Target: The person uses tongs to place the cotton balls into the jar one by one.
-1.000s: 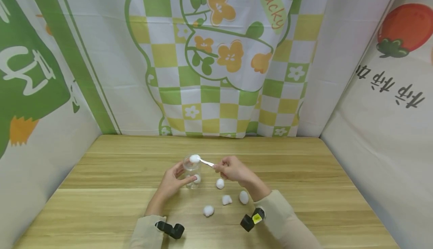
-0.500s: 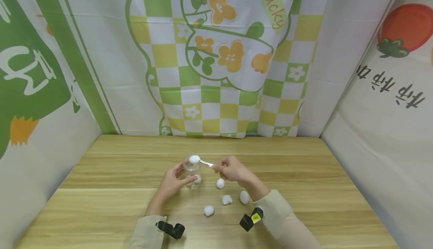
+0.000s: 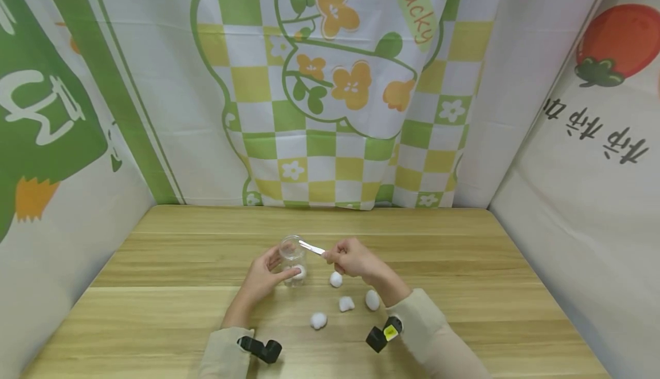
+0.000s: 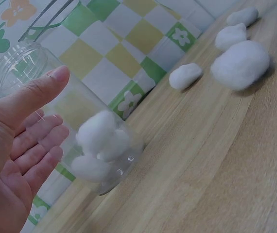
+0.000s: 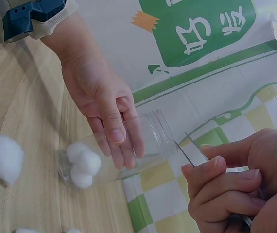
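A clear plastic jar [image 3: 293, 257] stands upright on the table, lidless, with several white cotton balls [image 4: 102, 136] at its bottom. My left hand [image 3: 264, 275] holds the jar from the left, thumb in front and fingers behind it. Metal tweezers [image 3: 312, 248] are pinched in my right hand [image 3: 354, 257]. Their tips are parted, with nothing between them, at the jar's mouth [image 5: 163, 132]. In the right wrist view, my fingers [image 5: 226, 199] hide most of the tweezers' length.
Several loose cotton balls lie on the wooden table [image 3: 206, 253] right of and nearer than the jar, including a round one [image 3: 336, 279], an oval one [image 3: 372, 300] by the right wrist and a front one [image 3: 318, 320]. A patterned curtain [image 3: 330, 156] hangs behind.
The cotton ball that the tweezers held at the jar's mouth has left their tips and dropped into the jar. The tweezers' tips have parted. Both hands stay in nearly the same place.
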A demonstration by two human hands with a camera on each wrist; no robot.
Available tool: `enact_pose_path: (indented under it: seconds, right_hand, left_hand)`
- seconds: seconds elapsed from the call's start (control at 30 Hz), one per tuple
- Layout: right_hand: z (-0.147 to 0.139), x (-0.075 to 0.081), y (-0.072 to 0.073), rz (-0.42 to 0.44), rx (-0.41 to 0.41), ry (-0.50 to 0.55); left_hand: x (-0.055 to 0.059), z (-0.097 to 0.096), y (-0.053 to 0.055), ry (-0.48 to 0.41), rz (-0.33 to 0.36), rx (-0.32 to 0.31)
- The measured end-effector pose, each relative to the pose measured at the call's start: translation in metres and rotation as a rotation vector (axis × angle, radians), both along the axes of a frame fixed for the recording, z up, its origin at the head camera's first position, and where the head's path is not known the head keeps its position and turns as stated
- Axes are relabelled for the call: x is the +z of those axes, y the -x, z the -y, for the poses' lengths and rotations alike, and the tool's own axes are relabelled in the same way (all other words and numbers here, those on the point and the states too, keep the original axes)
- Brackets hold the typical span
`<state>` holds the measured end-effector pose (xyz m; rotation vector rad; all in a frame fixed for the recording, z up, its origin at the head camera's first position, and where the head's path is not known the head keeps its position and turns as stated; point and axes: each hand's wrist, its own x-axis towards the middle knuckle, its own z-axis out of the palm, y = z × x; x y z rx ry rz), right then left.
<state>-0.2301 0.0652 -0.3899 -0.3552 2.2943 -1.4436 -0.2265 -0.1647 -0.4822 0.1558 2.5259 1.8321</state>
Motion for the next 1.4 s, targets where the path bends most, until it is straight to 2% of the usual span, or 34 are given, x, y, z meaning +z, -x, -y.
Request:
enact_pose_path:
  seconds: [0.23, 0.77, 0.97, 1.4]
  right_hand:
    - [-0.001, 0.001, -0.002, -0.002, -0.004, 0.003]
    - [-0.011, 0.002, -0.005, -0.012, 0.029, -0.002]
    - [-0.016, 0.003, -0.009, -0.016, 0.021, 0.006]
    - [-0.026, 0.0, -0.014, 0.006, -0.001, 0.02]
  left_hand:
    - [-0.001, 0.0, 0.001, -0.002, 0.019, -0.01]
    - [-0.001, -0.002, 0.002, -0.031, 0.007, -0.007]
    - [0.0, -0.002, 0.001, -0.022, -0.011, -0.006]
    - [-0.004, -0.001, 0.003, -0.012, 0.004, -0.005]
